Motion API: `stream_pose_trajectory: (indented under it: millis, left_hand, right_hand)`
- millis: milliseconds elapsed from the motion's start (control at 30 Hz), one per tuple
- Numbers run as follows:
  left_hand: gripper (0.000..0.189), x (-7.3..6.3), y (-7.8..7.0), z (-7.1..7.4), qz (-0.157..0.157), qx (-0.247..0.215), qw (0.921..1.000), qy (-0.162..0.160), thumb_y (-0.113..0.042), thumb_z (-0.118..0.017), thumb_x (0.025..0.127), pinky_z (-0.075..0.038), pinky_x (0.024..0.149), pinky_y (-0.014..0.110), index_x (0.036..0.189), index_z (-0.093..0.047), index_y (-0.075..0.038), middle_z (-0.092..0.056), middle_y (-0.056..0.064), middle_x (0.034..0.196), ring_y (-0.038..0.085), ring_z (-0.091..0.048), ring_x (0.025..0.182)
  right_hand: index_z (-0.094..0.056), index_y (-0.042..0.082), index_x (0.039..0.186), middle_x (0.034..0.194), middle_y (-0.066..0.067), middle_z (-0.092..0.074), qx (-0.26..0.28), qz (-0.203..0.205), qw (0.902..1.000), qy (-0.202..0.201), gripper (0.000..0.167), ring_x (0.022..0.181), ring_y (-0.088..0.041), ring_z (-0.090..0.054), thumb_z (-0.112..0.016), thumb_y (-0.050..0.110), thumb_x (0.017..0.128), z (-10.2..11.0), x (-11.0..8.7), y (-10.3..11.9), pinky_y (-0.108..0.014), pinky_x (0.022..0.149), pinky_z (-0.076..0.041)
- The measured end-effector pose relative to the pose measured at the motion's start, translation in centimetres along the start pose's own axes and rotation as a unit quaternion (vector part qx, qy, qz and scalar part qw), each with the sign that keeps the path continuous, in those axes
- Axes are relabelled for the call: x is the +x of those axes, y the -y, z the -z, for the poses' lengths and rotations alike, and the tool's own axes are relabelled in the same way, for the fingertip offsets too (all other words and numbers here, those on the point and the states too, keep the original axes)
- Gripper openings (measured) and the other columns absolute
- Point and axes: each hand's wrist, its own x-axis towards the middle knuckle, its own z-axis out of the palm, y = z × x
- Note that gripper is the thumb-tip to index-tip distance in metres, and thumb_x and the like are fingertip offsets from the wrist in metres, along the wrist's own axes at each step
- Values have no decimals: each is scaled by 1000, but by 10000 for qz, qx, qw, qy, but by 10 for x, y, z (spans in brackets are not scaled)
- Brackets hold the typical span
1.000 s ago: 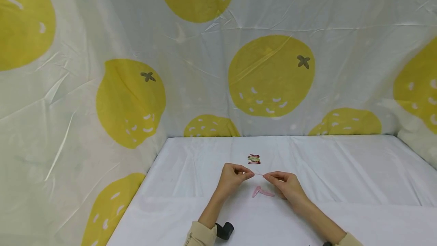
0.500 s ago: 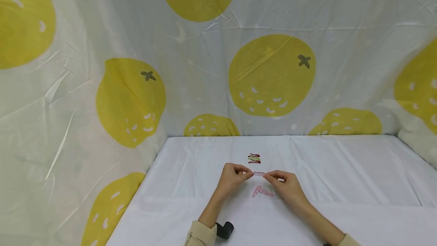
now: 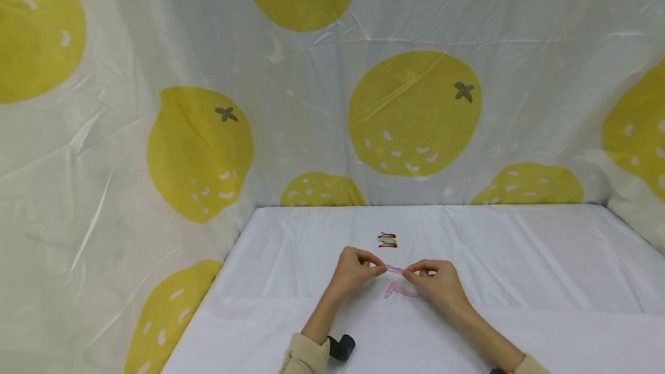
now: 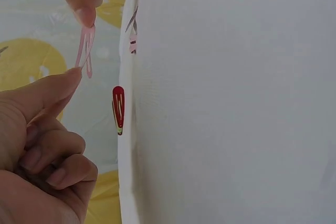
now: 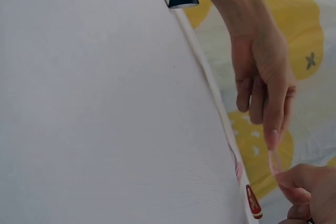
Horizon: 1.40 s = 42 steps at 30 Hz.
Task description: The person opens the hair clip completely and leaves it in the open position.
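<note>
A pink snap hair clip (image 3: 395, 270) spans the small gap between my two hands, above the white table. My left hand (image 3: 353, 270) pinches one end between thumb and fingertips. The opposite end is pinched by my right hand (image 3: 440, 283). In the left wrist view, the clip (image 4: 87, 51) shows its slotted frame, its narrow strips standing apart. Fingertips cover both ends of it. Just nearer than the hands, more pink hair clips (image 3: 393, 288) lie on the table, touching or overlapping at an angle.
Farther back, red and yellow-green hair clips (image 3: 387, 240) lie in a close stack of rows on the white tablecloth (image 3: 291, 247). A curtain with yellow fruit prints (image 3: 414, 114) rises behind and on the left. A black wrist-camera mount (image 3: 342, 348) juts from the left cuff.
The held hair clip has turned from a thin edge-on line to show its pink frame. My right hand has shifted slightly right, and that end of the clip sits a little lower.
</note>
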Motion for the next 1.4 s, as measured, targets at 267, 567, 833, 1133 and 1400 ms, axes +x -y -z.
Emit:
stream_pose_trajectory:
  millis: [267,567,833,1133,1400]
  left_hand:
    - [6,23,5,1,77,557,9980,-274,-6,-87,81,-22,49,20,79,-83,-2,-36,-10,49,5,-31,51]
    - [8,51,12,-3,303,1190,9912,-500,-10,-88,80,-32,52,22,74,-83,-7,-58,-6,57,7,-43,58]
    - [8,61,16,-6,400,1357,9876,-680,-13,-90,78,-32,50,23,74,-84,-11,-60,-2,59,8,-44,57]
    - [9,62,19,-5,651,1492,9839,-734,-15,-91,78,-31,52,25,73,-83,-11,-54,-4,60,11,-45,60]
    - [6,33,8,10,603,1146,9906,-434,-13,-90,78,-30,50,23,78,-84,-10,-51,-5,55,9,-41,55]
  right_hand:
    - [-83,11,81,56,6,-45,-310,30,9995,46,4,58,-7,-41,-85,13,83,-4,27,5,-22,56,-33]
    - [-83,9,81,56,6,-47,-752,64,9968,256,5,58,-10,-43,-85,13,83,-7,57,-2,-22,52,-30]
    - [-82,6,82,55,7,-47,-781,231,9965,186,6,55,-7,-42,-84,11,83,-7,67,-13,-22,52,-30]
    - [-82,6,84,55,7,-48,-886,153,9958,179,6,57,-8,-43,-83,11,84,-10,70,-14,-22,53,-30]
    - [-82,9,92,60,4,-48,-872,-197,9942,591,9,59,-10,-44,-82,15,86,10,47,-5,-22,54,-34]
